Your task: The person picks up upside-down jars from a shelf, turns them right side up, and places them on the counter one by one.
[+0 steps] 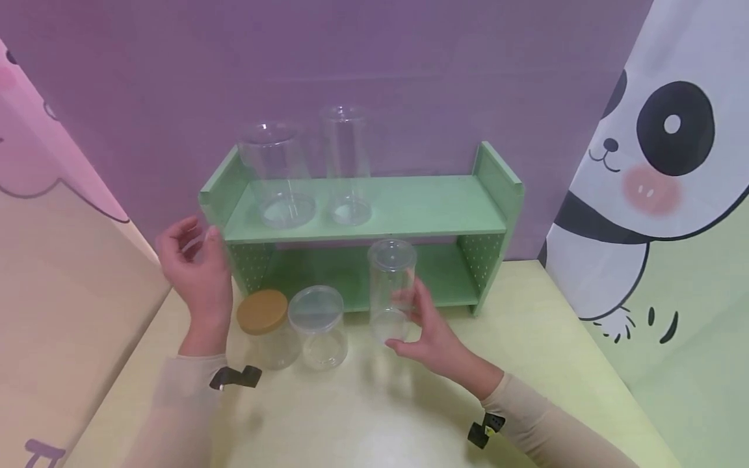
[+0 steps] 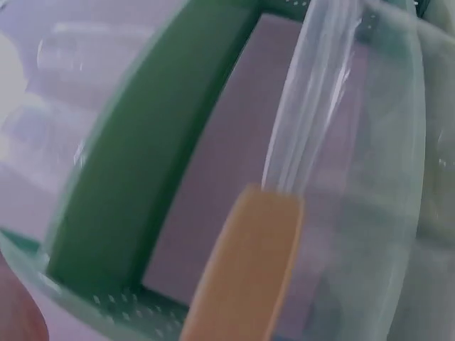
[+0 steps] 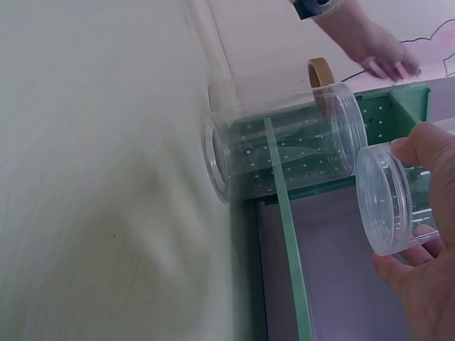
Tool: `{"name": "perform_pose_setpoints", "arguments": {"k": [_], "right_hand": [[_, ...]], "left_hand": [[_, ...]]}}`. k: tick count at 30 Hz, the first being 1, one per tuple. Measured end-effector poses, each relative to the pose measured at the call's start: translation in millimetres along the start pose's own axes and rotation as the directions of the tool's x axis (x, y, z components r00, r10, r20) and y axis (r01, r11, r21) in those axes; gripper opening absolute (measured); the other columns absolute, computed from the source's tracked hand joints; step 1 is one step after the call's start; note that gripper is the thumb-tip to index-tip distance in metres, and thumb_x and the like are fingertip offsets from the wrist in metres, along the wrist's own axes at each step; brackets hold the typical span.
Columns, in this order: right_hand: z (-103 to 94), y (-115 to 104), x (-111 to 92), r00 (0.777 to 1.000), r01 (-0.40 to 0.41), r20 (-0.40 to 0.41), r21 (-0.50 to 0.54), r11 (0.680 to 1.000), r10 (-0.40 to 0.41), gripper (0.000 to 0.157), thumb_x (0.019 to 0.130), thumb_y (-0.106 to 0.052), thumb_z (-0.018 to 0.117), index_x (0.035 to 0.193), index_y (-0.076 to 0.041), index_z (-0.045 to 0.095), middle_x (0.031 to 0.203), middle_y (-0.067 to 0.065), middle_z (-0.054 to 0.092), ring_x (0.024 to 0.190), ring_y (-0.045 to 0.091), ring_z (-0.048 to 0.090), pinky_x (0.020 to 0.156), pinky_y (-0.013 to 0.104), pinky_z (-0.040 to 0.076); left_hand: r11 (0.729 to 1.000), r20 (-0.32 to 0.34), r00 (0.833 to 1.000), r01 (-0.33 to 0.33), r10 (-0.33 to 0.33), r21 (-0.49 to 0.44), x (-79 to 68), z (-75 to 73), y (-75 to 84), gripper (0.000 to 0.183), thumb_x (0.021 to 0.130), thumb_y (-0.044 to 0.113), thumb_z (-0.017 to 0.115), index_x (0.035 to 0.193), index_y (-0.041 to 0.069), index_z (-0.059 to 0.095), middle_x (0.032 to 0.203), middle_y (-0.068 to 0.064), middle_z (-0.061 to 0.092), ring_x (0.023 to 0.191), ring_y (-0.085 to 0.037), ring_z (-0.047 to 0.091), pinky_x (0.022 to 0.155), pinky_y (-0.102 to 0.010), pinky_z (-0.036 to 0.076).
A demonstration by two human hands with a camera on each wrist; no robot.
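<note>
My right hand [image 1: 430, 335] grips a tall, slim clear jar [image 1: 391, 279] near its base, thumb on one side and fingers on the other. The jar is upright in front of the lower shelf; its base [image 3: 378, 202] appears raised off the table. My left hand [image 1: 199, 273], holding nothing, is in the air by the shelf's left end with its fingers loosely bent. Below and right of it, a clear jar with an orange-brown lid [image 1: 262, 312] stands on the table. Beside that is a wide clear jar with a translucent lid [image 1: 316, 309].
The green two-tier shelf [image 1: 433, 201] stands against a purple wall [image 1: 409, 84]. On its upper board are a wide clear jar [image 1: 277, 169] and a taller, slimmer clear jar [image 1: 347, 162]. The pale table [image 1: 328, 422] extends in front, between printed side walls.
</note>
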State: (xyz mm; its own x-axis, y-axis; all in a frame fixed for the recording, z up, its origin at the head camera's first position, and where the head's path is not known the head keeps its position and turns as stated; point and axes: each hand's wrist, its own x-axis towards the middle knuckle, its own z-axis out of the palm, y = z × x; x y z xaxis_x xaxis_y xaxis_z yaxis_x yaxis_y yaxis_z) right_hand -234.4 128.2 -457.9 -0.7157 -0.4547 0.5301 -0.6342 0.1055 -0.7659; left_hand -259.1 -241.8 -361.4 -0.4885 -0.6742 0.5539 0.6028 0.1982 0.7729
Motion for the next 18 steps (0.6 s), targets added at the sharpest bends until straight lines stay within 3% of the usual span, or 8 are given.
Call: {"name": "perform_pose_setpoints", "arguments": {"k": [2,4,6,8,10,13,15,18], "right_hand": [[0.5,0.6,-1.8,1.000,-0.002,0.003,-0.004,1.000,0.002,0.133,0.080,0.012,0.091,0.178,-0.020,0.008,0.148,0.024,0.056,0.142,0.041,0.057,0.116,0.053,0.055],[1.1,0.7,-2.5,1.000,-0.008,0.006,-0.001,1.000,0.008,0.133,0.080,0.012,0.091,0.178,-0.021,0.008,0.148,0.022,0.056,0.142,0.041,0.057,0.115,0.054,0.055],[1.9,0.1,-2.7,1.000,-0.017,0.009,0.007,1.000,0.017,0.132,0.081,0.011,0.091,0.178,-0.022,0.008,0.149,0.020,0.056,0.141,0.041,0.058,0.115,0.053,0.055],[3.0,-0.5,-3.4,1.000,-0.023,0.013,0.014,1.000,0.023,0.132,0.081,0.012,0.091,0.178,-0.023,0.008,0.149,0.020,0.056,0.141,0.040,0.058,0.116,0.052,0.054],[4.4,-0.6,-4.0,1.000,-0.024,0.016,0.019,1.000,0.023,0.131,0.081,0.012,0.091,0.178,-0.022,0.009,0.149,0.020,0.057,0.141,0.040,0.059,0.117,0.051,0.054],[6.5,-1.0,-5.2,0.999,-0.024,0.023,0.021,0.999,0.024,0.130,0.080,0.013,0.091,0.177,-0.022,0.011,0.149,0.022,0.057,0.141,0.040,0.059,0.118,0.050,0.053],[7.9,-1.7,-5.8,0.999,-0.022,0.028,0.023,0.999,0.021,0.129,0.081,0.012,0.091,0.177,-0.021,0.012,0.149,0.022,0.057,0.141,0.040,0.059,0.117,0.051,0.053],[9.8,-3.5,-6.2,0.999,-0.015,0.041,0.029,0.999,0.014,0.127,0.081,0.012,0.091,0.176,-0.019,0.012,0.149,0.021,0.057,0.141,0.040,0.058,0.117,0.053,0.053]], "left_hand": [[0.992,-0.067,0.992,-0.112,0.108,-0.055,-12.9,7.2,7.9,0.017,0.096,-0.001,0.069,0.112,0.002,0.070,0.110,0.003,0.062,0.108,-0.016,0.062,0.096,-0.029,0.049],[0.977,-0.040,0.984,-0.179,0.175,-0.118,-25.2,12.7,12.8,0.009,0.094,-0.002,0.067,0.103,-0.003,0.068,0.101,0.002,0.063,0.097,-0.015,0.061,0.089,-0.029,0.049],[0.969,0.084,0.975,-0.190,0.204,-0.156,-37.7,17.2,15.5,0.012,0.094,0.000,0.069,0.101,-0.010,0.066,0.099,0.000,0.064,0.093,-0.015,0.062,0.085,-0.027,0.050],[0.976,0.272,0.944,-0.147,0.188,-0.163,-51.5,22.1,21.8,0.021,0.097,0.001,0.071,0.108,-0.015,0.064,0.102,-0.004,0.066,0.095,-0.016,0.063,0.085,-0.026,0.052],[0.989,0.476,0.870,-0.070,0.126,-0.134,-63.7,27.9,29.3,0.028,0.100,0.003,0.072,0.118,-0.015,0.061,0.111,-0.010,0.066,0.102,-0.018,0.065,0.091,-0.026,0.055],[0.999,0.708,0.706,0.027,0.008,-0.038,-78.1,38.0,39.9,0.040,0.101,0.010,0.075,0.136,-0.004,0.060,0.131,-0.010,0.065,0.118,-0.020,0.064,0.105,-0.033,0.055],[0.998,0.791,0.610,0.057,-0.046,0.014,-85.5,44.3,44.7,0.048,0.100,0.014,0.078,0.143,0.004,0.059,0.139,-0.008,0.064,0.125,-0.021,0.062,0.110,-0.040,0.054],[0.997,0.848,0.525,0.061,-0.072,0.046,-93.9,52.0,48.2,0.057,0.098,0.016,0.083,0.148,0.008,0.057,0.144,-0.005,0.063,0.131,-0.023,0.061,0.112,-0.050,0.053]]}}
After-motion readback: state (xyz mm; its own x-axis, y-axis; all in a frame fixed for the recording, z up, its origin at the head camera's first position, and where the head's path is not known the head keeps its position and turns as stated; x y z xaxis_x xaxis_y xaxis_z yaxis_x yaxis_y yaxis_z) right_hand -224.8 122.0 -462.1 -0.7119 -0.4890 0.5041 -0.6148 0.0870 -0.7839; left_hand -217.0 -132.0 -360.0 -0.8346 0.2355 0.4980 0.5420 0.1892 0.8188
